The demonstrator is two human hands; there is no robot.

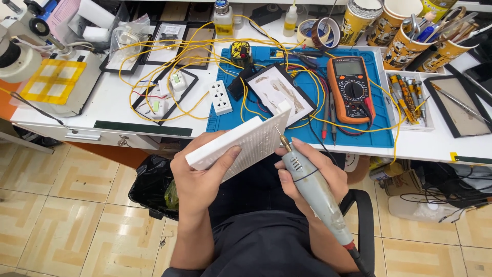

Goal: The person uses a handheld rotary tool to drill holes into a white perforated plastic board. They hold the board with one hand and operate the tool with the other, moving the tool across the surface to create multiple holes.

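Note:
My left hand grips a flat white plastic panel, held tilted over my lap below the table edge. My right hand holds a grey pen-shaped rotary tool like a pencil. Its thin metal tip points up at the right edge of the panel and touches it or nearly so. The tool's cord runs down past my right forearm.
A blue work mat on the white table carries an orange multimeter, a black-framed tray and tangled yellow wires. A white socket strip lies left of it. Cups of tools stand far right. A black bag sits on the floor.

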